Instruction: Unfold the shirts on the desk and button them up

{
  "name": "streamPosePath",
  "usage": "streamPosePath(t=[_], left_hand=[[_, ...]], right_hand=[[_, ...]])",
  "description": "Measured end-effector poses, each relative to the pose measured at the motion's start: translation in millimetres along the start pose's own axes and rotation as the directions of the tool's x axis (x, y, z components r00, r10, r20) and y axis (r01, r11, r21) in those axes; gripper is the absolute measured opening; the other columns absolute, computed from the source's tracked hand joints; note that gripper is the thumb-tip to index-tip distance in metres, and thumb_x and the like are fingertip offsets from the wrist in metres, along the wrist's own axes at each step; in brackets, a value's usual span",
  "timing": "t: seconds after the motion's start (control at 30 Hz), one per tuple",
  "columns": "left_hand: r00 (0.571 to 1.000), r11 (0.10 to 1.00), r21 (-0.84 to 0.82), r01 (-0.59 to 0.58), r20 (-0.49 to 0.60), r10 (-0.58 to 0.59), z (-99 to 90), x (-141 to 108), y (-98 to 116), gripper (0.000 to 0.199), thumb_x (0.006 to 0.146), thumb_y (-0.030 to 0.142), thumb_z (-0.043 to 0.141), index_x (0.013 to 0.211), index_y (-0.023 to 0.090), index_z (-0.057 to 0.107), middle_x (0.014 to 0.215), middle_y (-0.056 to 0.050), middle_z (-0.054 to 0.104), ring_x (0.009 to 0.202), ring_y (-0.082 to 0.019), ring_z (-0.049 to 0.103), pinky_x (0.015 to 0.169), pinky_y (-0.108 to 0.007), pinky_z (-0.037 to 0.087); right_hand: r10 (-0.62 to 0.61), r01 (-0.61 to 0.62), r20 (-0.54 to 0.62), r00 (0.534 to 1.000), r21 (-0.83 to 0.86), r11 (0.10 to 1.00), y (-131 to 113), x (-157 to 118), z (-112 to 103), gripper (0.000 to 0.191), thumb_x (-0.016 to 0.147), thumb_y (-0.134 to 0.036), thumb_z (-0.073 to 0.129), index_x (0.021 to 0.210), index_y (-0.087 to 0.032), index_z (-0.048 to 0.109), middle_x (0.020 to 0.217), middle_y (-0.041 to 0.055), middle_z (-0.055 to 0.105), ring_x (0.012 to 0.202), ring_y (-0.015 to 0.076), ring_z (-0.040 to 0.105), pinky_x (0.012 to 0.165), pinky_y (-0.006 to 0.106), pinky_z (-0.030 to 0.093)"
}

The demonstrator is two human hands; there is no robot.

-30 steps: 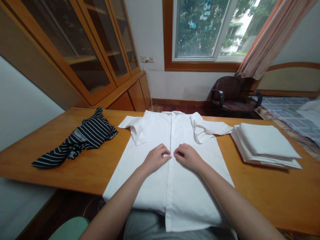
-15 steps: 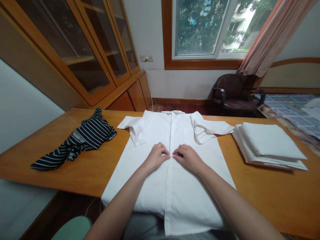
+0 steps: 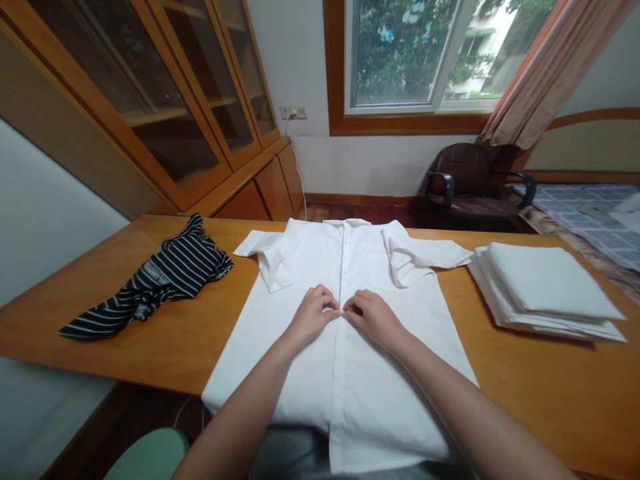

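Observation:
A white short-sleeved shirt (image 3: 300,347) lies front side up across the table, its collar at the far edge and its hem hanging over the near edge. My left hand (image 3: 315,312) pinches the shirt's button placket from the left, midway down the front. From the right, my right hand (image 3: 369,313) pinches the same spot, thumb and fingertips together. The fingertips of both hands nearly meet there; the button between them is too small to make out. Both sleeves are spread outward, the left one crumpled at its opening.
On the wooden table (image 3: 525,387), a black-and-white striped garment (image 3: 170,273) lies crumpled at left. A stack of folded white cloth (image 3: 550,287) sits at right, close to the shirt's sleeve. A green stool (image 3: 150,457) stands below, and an armchair (image 3: 465,180) beyond.
My right hand has shifted slightly left, so its fingertips now almost touch those of my left hand at the placket. The view has moved a little; the shirt lies as before.

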State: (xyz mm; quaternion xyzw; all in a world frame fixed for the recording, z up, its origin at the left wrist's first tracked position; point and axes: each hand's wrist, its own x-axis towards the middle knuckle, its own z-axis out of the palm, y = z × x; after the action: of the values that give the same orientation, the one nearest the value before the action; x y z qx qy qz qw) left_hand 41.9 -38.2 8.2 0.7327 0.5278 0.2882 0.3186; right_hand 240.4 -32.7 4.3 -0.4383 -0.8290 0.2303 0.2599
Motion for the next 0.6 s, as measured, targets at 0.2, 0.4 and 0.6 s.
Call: streamPosePath(t=[0.2, 0.4, 0.6], left_hand=[[1.0, 1.0, -0.015, 0.0, 0.002, 0.0, 0.3, 0.9, -0.3, 0.007, 0.079, 0.017, 0.07, 0.076, 0.023, 0.072, 0.095, -0.002, 0.06, 0.101, -0.022, 0.054, 0.094, -0.038, 0.042], [1.0, 1.0, -0.02, -0.003, 0.009, 0.003, -1.5, 1.6, 0.9, 0.007, 0.078, 0.016, 0.07, 0.075, 0.023, 0.071, 0.094, -0.003, 0.06, 0.1, -0.022, 0.055, 0.094, -0.038, 0.042], [1.0, 0.999, -0.047, 0.014, 0.019, -0.013, -2.9, 1.6, 2.0, 0.006, 0.077, 0.017, 0.069, 0.075, 0.022, 0.071, 0.095, -0.003, 0.059, 0.101, -0.022, 0.055, 0.094, -0.037, 0.043]], right_hand=[[-0.018, 0.018, 0.01, 1.0, 0.016, 1.0, 1.0, 0.0, 1.6, 0.007, 0.084, -0.014, 0.072, 0.086, -0.02, 0.07, 0.079, 0.001, 0.063, 0.079, 0.0166, 0.058, 0.074, 0.029, 0.041], [-0.005, 0.004, 0.024, 1.0, 0.065, 0.998, -1.2, 1.8, -1.5, 0.006, 0.085, -0.014, 0.071, 0.082, -0.019, 0.069, 0.081, 0.0015, 0.066, 0.082, 0.0168, 0.059, 0.076, 0.029, 0.042], [0.009, -0.01, 0.019, 1.0, 0.083, 0.997, -2.5, 1.9, -3.1, 0.007, 0.086, -0.017, 0.071, 0.08, -0.019, 0.069, 0.08, 0.0015, 0.066, 0.082, 0.0168, 0.059, 0.076, 0.029, 0.042]])
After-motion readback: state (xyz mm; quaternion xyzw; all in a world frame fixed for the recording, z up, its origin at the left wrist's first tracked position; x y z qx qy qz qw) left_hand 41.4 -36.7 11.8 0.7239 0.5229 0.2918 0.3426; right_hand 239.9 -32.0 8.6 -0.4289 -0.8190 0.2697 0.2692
